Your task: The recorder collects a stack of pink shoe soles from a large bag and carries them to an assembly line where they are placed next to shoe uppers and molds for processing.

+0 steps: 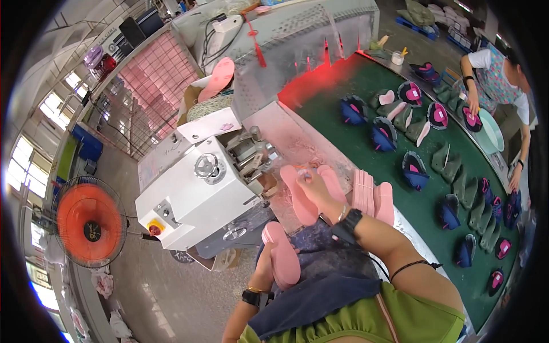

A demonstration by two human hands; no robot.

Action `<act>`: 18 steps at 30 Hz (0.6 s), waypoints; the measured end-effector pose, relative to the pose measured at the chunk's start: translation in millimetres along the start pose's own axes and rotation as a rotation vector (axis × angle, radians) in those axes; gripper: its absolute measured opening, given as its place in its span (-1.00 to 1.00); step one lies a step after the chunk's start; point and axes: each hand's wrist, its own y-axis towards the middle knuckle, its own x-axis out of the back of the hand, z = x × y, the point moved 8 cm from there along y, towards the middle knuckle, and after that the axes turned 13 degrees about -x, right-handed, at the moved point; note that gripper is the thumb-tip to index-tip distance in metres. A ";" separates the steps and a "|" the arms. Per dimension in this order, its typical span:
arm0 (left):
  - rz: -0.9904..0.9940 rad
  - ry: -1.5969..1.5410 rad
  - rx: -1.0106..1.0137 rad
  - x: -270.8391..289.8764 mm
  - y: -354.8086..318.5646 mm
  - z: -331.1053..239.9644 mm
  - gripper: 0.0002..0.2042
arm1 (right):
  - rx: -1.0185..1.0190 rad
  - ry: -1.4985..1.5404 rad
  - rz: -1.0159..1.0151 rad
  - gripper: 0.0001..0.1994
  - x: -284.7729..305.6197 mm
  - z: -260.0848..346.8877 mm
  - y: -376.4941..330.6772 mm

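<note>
My left hand (263, 267) is wrapped round a small stack of pink insoles (285, 260), held upright near my lap. Farther forward, my right hand (316, 190) has its fingers closed at the upper part of a single pink insole (297, 201), which stands tilted by the machine's pink-dusted table. Beyond that hand lie more pink insoles (331, 179), and a thicker pile of them (362, 191) sits to its right. The white machine (200, 197), with a handwheel and metal rollers, stands just left of both hands.
On the right runs a green conveyor belt (366, 143) bearing blue shoe uppers (384, 134) and dark green shoe forms (443, 159). Across it, a person (497, 80) handles uppers beside a pale green basin (489, 131). An orange fan (90, 222) stands at left.
</note>
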 end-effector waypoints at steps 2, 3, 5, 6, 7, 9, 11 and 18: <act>0.002 0.017 0.027 -6.7 -9.0 2.4 -0.55 | 0.045 0.034 -0.002 -0.80 -11.1 3.3 37.8; 0.001 0.033 0.056 -7.8 -13.5 6.0 -0.55 | 0.048 0.032 0.007 -0.80 -19.9 11.5 52.5; 0.014 0.033 0.059 -5.3 -12.6 10.2 -0.56 | -0.002 -0.196 -0.111 -0.71 -26.4 24.2 77.2; 0.029 0.038 0.067 -5.0 -11.9 10.3 -0.57 | -0.001 -0.195 -0.114 -0.71 -26.8 26.6 86.3; 0.034 0.041 0.069 -4.9 -10.6 10.0 -0.57 | -0.015 -0.167 -0.126 -0.69 -24.2 27.1 94.2; 0.015 -0.006 0.035 0.6 -7.9 5.6 -0.56 | -0.031 -0.141 -0.128 -0.67 -23.5 32.9 90.9; -0.043 -0.022 0.055 10.3 -8.6 1.4 -0.55 | -0.279 -0.042 0.113 -0.66 -23.8 41.2 64.5; 0.020 -0.010 0.101 -2.3 -8.1 8.2 -0.52 | 0.418 -0.569 -0.240 -0.57 24.4 96.7 50.3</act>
